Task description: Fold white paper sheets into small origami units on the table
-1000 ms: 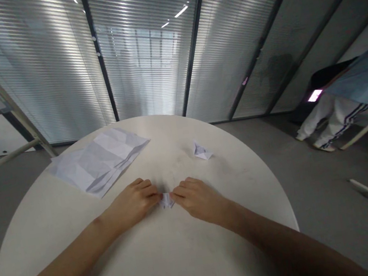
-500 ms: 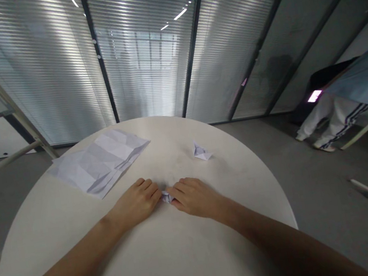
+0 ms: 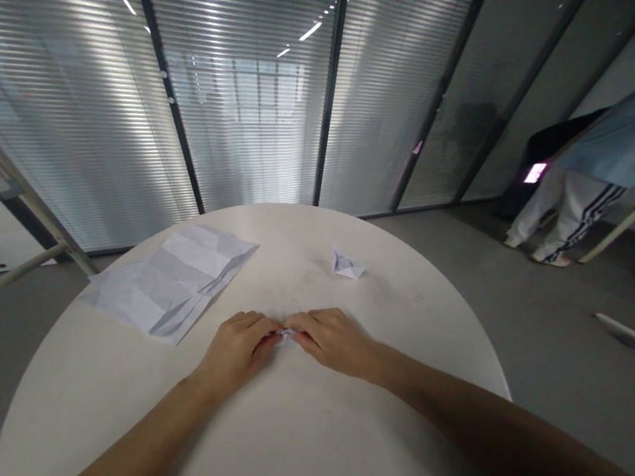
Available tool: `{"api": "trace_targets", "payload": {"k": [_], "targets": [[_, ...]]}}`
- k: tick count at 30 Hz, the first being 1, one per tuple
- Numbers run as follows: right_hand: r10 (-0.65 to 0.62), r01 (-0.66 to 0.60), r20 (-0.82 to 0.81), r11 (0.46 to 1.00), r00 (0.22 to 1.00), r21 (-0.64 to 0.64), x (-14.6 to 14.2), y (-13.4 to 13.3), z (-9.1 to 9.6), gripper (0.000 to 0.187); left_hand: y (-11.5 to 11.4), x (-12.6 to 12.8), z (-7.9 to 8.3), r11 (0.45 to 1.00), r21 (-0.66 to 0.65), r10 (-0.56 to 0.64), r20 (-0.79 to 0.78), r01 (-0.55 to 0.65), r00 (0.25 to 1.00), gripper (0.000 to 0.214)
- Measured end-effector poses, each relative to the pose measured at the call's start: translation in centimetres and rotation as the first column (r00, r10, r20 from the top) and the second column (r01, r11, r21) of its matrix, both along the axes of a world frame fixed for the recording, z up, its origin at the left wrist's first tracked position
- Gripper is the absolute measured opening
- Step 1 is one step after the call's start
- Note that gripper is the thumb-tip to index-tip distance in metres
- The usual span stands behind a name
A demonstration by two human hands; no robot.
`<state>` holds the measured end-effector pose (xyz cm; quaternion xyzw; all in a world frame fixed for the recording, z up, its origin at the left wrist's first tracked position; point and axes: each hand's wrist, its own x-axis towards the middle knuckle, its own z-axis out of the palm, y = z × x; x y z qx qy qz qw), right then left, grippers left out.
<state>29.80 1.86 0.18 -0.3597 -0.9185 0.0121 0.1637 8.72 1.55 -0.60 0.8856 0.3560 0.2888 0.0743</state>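
Observation:
Between my two hands is a small piece of folded paper [image 3: 286,335], mostly covered by my fingers. My left hand [image 3: 239,348] pinches its left end, fingers curled. On the other end, my right hand [image 3: 330,337] is closed with thumb and fingers pressed together. Both hands are low over the white round table [image 3: 324,444]. Beyond my right hand, a small folded paper boat [image 3: 347,264] stands on the tabletop, apart from both hands.
Several creased paper sheets [image 3: 174,279] lie stacked at the table's back left. A white metal frame [image 3: 46,219] stands left of the table. Blinds behind glass panels [image 3: 252,120] line the far side. At the right, a person [image 3: 578,203] in striped white trousers sits by a lit screen [image 3: 535,173].
My left fingers and thumb have shifted on the folded paper, and less of it shows between my hands. The paper boat and the sheets stay in place; the view has shifted slightly.

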Motion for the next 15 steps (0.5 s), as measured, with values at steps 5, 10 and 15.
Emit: {"api": "trace_targets", "payload": {"k": [5,10,15], "targets": [[0.011,-0.02,-0.116,0.997,0.993,-0.077,-0.28,0.08,0.15,0.011,0.08,0.03,0.04,0.967,-0.251,0.085,0.159,-0.043,0.984,0.009],[0.03,-0.088,-0.333,0.983,0.942,-0.161,-0.29,0.39,0.28,0.005,0.02,0.38,0.43,0.938,-0.345,0.119,0.276,-0.017,0.954,0.012],[-0.043,-0.039,-0.378,0.977,0.925,-0.208,-0.3,0.49,0.16,0.004,0.02,0.5,0.62,0.926,-0.374,0.172,0.292,-0.053,0.941,0.011]]}}
